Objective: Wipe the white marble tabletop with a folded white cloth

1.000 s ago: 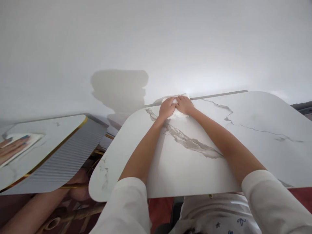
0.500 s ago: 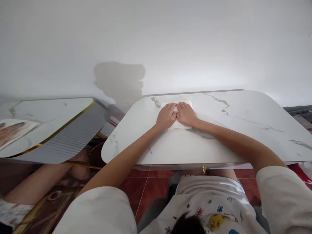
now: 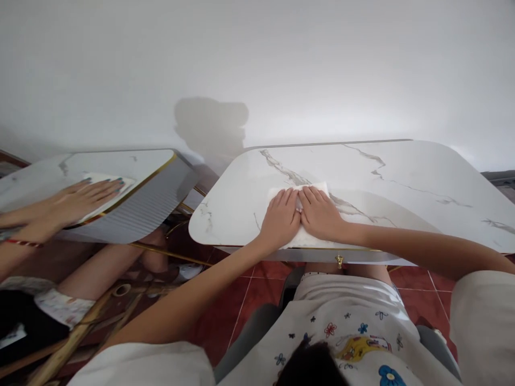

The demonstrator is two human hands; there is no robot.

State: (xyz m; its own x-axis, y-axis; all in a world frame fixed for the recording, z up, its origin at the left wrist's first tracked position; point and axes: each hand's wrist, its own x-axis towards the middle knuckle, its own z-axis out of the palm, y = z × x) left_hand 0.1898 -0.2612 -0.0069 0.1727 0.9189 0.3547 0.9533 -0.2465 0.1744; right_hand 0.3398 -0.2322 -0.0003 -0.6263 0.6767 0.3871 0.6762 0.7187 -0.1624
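Observation:
A white cloth (image 3: pixel 298 236) lies flat on a white marble-patterned table (image 3: pixel 225 198), near its front edge. Both hands press down on it side by side, thumbs touching. My left hand (image 3: pixel 280 219) rests on the cloth's left part with its fingers stretched forward. On the right part lies my right hand (image 3: pixel 321 214), its fingers also extended and flat. The cloth shows beyond the fingertips and between the wrists.
At the left, another person's hands (image 3: pixel 86 198) lie on a white cloth (image 3: pixel 124 187) on a second marble-patterned table (image 3: pixel 151 159). A pale wall (image 3: pixel 322 69) stands behind both tables. A gold knob (image 3: pixel 339 261) hangs at the near table's front.
Both my hands and the cloth have moved toward me, to the table's front edge. The other person's hands and cloth have moved right and come further into view. The camera view has shifted slightly.

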